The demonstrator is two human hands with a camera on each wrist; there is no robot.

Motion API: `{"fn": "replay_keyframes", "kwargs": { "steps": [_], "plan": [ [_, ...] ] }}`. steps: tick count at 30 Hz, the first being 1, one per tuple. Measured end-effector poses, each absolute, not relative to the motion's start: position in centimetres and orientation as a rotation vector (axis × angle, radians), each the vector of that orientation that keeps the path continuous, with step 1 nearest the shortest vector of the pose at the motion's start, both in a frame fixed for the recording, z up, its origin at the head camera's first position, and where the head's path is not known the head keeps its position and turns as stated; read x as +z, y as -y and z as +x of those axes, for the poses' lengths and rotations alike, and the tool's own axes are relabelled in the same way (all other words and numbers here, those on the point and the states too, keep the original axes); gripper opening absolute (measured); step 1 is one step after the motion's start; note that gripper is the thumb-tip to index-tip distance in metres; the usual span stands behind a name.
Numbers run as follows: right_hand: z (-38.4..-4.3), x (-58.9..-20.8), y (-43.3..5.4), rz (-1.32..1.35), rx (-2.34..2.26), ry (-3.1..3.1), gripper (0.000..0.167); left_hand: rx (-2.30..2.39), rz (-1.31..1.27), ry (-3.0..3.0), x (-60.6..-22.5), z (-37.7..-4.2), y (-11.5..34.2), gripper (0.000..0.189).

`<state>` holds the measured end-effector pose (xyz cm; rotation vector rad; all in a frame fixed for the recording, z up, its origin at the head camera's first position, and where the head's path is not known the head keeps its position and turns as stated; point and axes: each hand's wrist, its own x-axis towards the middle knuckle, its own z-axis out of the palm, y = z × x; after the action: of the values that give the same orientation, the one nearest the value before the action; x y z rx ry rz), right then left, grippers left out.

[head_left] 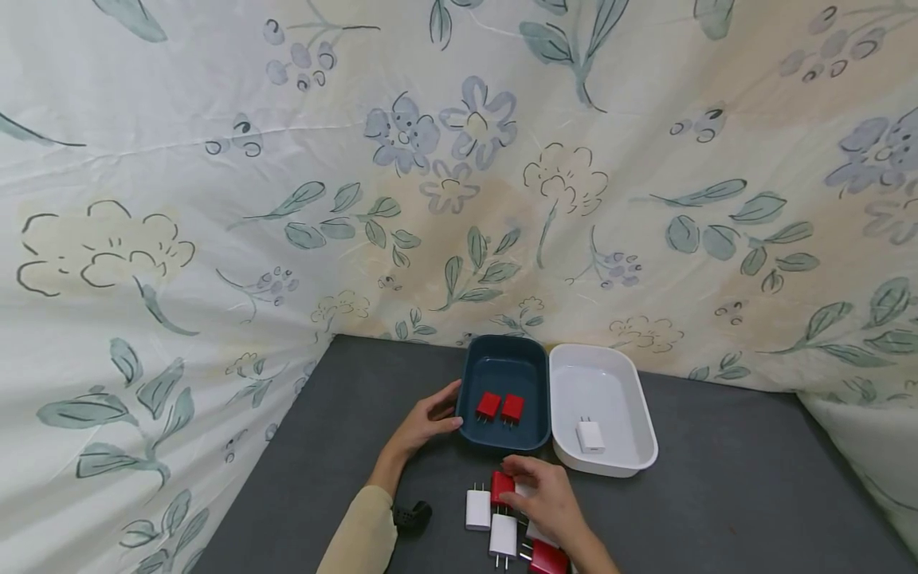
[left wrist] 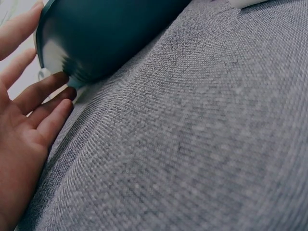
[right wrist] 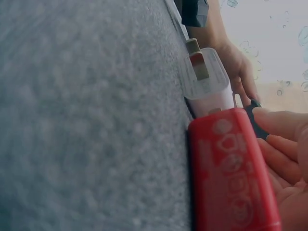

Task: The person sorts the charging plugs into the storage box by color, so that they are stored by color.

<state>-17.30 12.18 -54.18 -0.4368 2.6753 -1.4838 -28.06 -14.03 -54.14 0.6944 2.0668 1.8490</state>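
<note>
My left hand (head_left: pixel 423 426) rests its fingers and thumb against the left side of a dark blue tray (head_left: pixel 469 371). In the left wrist view, its fingers (left wrist: pixel 45 91) lie extended beside the tray's outer wall (left wrist: pixel 96 48). Two red chargers (head_left: pixel 488 406) lie inside that tray. Below it, my right hand (head_left: pixel 541 494) pinches a red charger (head_left: pixel 500 485) between thumb and fingers, among a group of chargers. A white charger (head_left: pixel 478 510) is just left of it, another white charger (head_left: pixel 504 536) below. A red charger (right wrist: pixel 231 168) fills the right wrist view's foreground.
A white tray (head_left: pixel 634 414) stands against the blue tray's right side, with one white charger (head_left: pixel 590 436) inside. A partly covered white charger lies under my right hand. Floral cloth (head_left: pixel 473 239) hangs behind the grey tabletop (head_left: pixel 717 478).
</note>
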Motion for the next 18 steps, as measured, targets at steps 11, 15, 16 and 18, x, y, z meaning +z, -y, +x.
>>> {"fn": "replay_keyframes", "kwargs": {
  "steps": [11, 15, 16, 18],
  "plan": [
    [-17.21, -54.24, -11.75, -0.509, -1.279, -2.75, 0.053, 1.864, 0.685, -2.057, -54.34, -28.01, 14.08, 0.071],
    [-17.32, -54.13, -11.51, -0.519, -1.146, -2.812, 0.055, 1.876, 0.677, -2.052, -54.32, -28.04, 14.05, 0.07],
    [-17.34, -54.08, -11.44, -0.522, -1.115, -2.828, 0.056, 1.876, 0.676, -2.051, -54.31, -28.06, 14.04, 0.07],
    [-17.41, -54.01, -11.33, -0.521, -1.053, -2.85, 0.057, 1.877, 0.673, -2.05, -54.3, -28.11, 14.03, 0.071]
  ]
}}
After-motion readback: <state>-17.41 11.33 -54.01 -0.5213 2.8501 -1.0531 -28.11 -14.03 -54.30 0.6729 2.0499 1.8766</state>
